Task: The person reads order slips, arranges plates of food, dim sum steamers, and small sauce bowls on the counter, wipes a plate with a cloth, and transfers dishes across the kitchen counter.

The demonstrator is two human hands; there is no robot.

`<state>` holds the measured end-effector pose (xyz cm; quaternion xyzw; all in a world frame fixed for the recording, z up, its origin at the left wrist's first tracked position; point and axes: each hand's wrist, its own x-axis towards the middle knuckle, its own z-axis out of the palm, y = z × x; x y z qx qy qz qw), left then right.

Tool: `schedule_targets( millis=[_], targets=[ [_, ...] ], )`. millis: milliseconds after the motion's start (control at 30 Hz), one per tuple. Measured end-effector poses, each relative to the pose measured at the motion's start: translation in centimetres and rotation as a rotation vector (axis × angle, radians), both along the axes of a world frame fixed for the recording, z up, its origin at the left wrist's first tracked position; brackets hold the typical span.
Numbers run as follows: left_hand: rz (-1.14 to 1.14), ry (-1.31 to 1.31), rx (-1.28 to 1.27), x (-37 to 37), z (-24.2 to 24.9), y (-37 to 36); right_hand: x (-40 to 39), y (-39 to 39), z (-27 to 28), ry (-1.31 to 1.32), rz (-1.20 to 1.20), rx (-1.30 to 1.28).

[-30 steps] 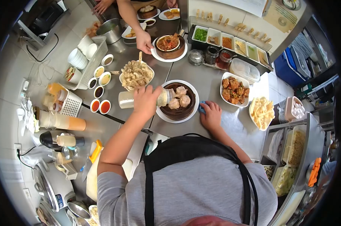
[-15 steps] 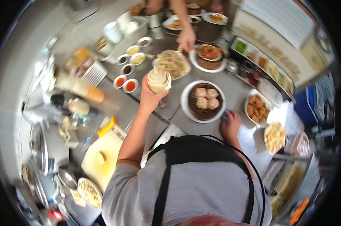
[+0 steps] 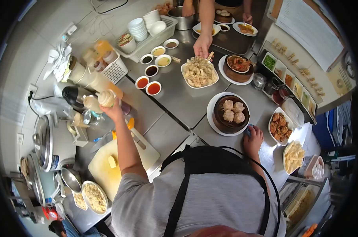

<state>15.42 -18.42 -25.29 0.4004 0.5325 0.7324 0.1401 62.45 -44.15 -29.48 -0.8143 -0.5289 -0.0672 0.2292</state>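
My left hand (image 3: 112, 110) is closed around a bottle with a pale, ridged top (image 3: 106, 98), above the left counter among other bottles. A dark purple part shows below my fingers. My right hand (image 3: 253, 141) rests on the steel counter with curled fingers at a small blue thing (image 3: 249, 130), whose kind I cannot make out. Beside it, a bamboo steamer (image 3: 231, 127) holding several dumplings (image 3: 233, 110) sits on a white plate (image 3: 210, 118). A co-worker's hand (image 3: 203, 45) reaches the far rim of a bowl of pale fried pieces (image 3: 199, 73).
Small sauce cups (image 3: 153, 88) line the centre left. A cutting board (image 3: 102, 166) with a yellow piece lies below my left forearm. Another steamer (image 3: 237, 70) stands at the back. On the right are a bowl of browned pieces (image 3: 280, 127) and a bowl of chips (image 3: 294, 157).
My left hand has moved left with the bottle, from near the fried-piece bowl to the bottles. The view has shifted. My right hand stays by the steamer plate.
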Motion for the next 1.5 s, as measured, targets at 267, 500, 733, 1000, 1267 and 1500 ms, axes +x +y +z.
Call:
schedule_targets(
  millis=[267, 500, 733, 1000, 1267, 1500],
  targets=[
    [0.14, 0.194, -0.085, -1.6, -0.7, 0.3, -0.1, 0.2, -0.1, 0.02, -0.028, 0.0],
    [0.471, 0.505, -0.112, 3.8, 2.2, -3.0, 0.1, 0.3, -0.4, 0.024, -0.033, 0.005],
    [-0.705, 0.222, -0.309, 14.6, 0.9, -3.6, 2.2, 0.9, 0.1, 0.515, 0.005, 0.163],
    [-1.377, 0.0, -0.791, 26.7, -6.9, -7.1, 1.3, 3.8, 0.0, 0.511, 0.003, 0.068],
    [-1.598, 0.375, -0.588, 28.3, -8.5, -5.9, 2.6, 3.2, -1.4, 0.591, 0.165, 0.24],
    [-1.632, 0.343, -0.7, 27.9, -0.4, -8.4, 2.9, 3.2, -2.0, 0.44, 0.036, 0.223]
  ],
)
